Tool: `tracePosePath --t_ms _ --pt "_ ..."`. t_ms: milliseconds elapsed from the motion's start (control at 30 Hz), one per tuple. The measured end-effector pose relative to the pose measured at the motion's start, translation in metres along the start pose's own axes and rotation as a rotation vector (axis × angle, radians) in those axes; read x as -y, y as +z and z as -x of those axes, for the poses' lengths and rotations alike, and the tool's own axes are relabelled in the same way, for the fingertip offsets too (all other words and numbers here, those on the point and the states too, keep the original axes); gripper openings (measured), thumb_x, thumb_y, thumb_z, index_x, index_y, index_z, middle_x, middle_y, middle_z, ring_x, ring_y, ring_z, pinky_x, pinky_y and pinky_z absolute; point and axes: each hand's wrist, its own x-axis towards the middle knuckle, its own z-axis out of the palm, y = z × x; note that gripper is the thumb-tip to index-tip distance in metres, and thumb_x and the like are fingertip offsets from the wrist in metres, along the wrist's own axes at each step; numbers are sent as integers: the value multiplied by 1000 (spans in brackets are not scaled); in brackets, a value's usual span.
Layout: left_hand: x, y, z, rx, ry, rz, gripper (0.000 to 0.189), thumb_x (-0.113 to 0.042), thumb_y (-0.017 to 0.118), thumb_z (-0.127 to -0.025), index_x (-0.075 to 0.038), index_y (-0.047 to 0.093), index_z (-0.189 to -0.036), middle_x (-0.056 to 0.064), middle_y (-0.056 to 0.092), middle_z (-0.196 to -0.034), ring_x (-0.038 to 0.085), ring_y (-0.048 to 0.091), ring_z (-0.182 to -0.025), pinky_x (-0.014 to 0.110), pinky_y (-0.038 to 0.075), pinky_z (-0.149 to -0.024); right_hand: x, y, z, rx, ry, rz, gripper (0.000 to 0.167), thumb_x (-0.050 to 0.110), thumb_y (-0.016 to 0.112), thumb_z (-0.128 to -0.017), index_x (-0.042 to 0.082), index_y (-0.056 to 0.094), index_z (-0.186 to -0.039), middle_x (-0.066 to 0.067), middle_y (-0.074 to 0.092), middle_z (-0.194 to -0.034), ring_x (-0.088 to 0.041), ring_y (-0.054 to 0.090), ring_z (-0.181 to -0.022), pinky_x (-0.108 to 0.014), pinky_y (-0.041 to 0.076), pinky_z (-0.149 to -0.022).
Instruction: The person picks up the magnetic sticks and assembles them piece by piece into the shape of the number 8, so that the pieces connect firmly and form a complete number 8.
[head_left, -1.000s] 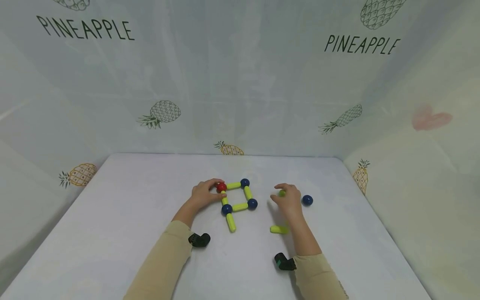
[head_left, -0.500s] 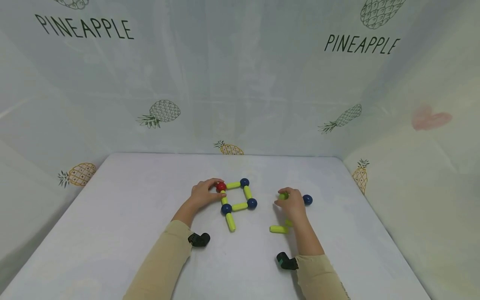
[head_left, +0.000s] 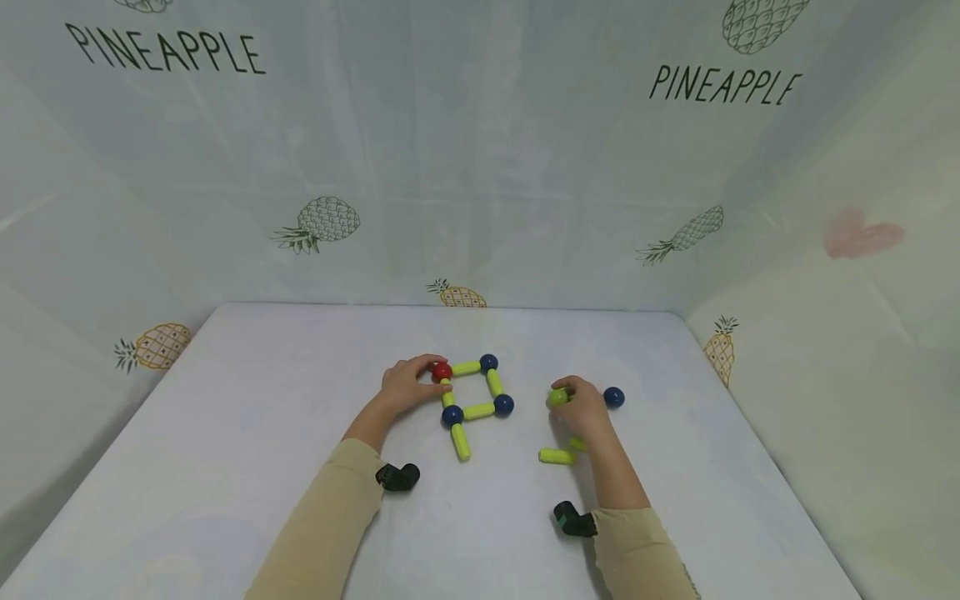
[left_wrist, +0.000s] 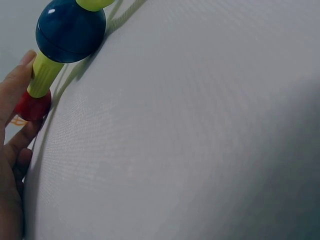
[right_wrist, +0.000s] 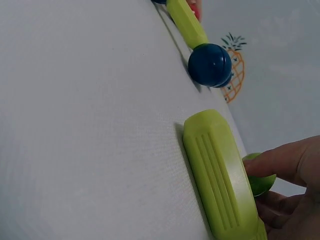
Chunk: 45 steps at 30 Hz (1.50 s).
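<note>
My left hand (head_left: 403, 390) grips the red ball (head_left: 442, 372), a corner of a square of yellow-green rods and balls lying on the table. In the left wrist view its thumb lies along a rod (left_wrist: 44, 76) between the red ball and a blue ball (left_wrist: 71, 31). The square's other corners are blue balls, and an extra rod (head_left: 461, 442) juts from the near left one (head_left: 452, 416). To the right, my right hand (head_left: 588, 412) pinches a green ball (head_left: 557, 397) between thumb and fingers, also visible in the right wrist view.
A loose blue ball (head_left: 614, 397) lies just right of my right hand. Nearer me are a loose yellow-green rod (head_left: 557, 457) and another rod (head_left: 577, 444), partly hidden by the right wrist. Pineapple-print cloth (head_left: 480, 167) hangs behind the white table (head_left: 187, 467).
My right hand has closed its fingers on the green ball and shifted it slightly left. My left hand stays on the red ball, and the square has not moved.
</note>
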Motion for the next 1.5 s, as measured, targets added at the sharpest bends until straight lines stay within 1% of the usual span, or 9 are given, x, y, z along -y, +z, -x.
tracePosePath --t_ms 233,367,500,633,900,1000,1200,1400,1500 --pt "2 2 -2 3 -3 5 57 -44 76 -83 -26 58 -134 8 56 -135 32 45 -121 52 26 -103 5 0 6 43 -29 -18 44 2 76 -79 7 63 -121 -20 58 -124 -37 55 -111 -52 45 -93" --pt "2 2 -3 5 -1 6 57 -44 76 -83 -26 58 -134 8 55 -136 33 44 -122 53 25 -104 10 2 12 58 -49 -40 44 5 77 -81 7 63 -122 -19 59 -125 -36 55 -111 -52 45 -93" --pt "2 1 -4 9 -3 8 57 -44 75 -83 -25 58 -134 8 54 -137 33 43 -124 54 24 -104 14 5 18 67 -44 -54 42 10 76 -83 9 63 -122 -16 59 -124 -33 55 -110 -51 45 -92" --pt "2 -1 -3 13 -4 7 57 -43 75 -83 -25 58 -134 8 54 -137 34 43 -124 54 23 -105 18 9 24 79 -54 -42 40 13 75 -84 11 63 -122 -15 59 -123 -32 56 -109 -50 46 -90" --pt "1 -1 -3 12 -4 9 57 -44 75 -83 -25 58 -134 8 55 -137 32 45 -122 53 26 -104 27 17 37 88 -116 -30 37 11 76 -83 12 65 -119 -12 62 -119 -29 58 -106 -46 49 -85" --pt "1 0 -3 12 -3 6 57 -44 75 -83 -25 57 -135 8 55 -137 31 45 -121 53 26 -104 33 19 42 100 -122 -37 37 11 76 -83 13 66 -118 -11 62 -118 -28 59 -105 -44 50 -83" --pt "3 0 -4 11 5 5 57 -45 75 -83 -26 57 -134 7 55 -136 31 46 -120 54 26 -104 40 22 48 155 -136 -36 34 13 78 -82 14 67 -114 -7 63 -114 -26 59 -102 -39 51 -78" --pt "4 1 -5 11 3 -6 58 -45 75 -83 -26 57 -135 7 55 -137 31 46 -121 53 26 -104 44 28 53 226 -160 -44 31 14 79 -81 14 67 -109 -4 62 -109 -21 58 -93 -35 51 -72" --pt "4 1 -6 13 -4 -6 58 -46 75 -83 -26 57 -135 7 54 -138 31 45 -122 54 25 -105 46 31 55 244 -178 -36 31 15 80 -80 14 67 -108 -3 61 -105 -20 57 -90 -33 50 -70"
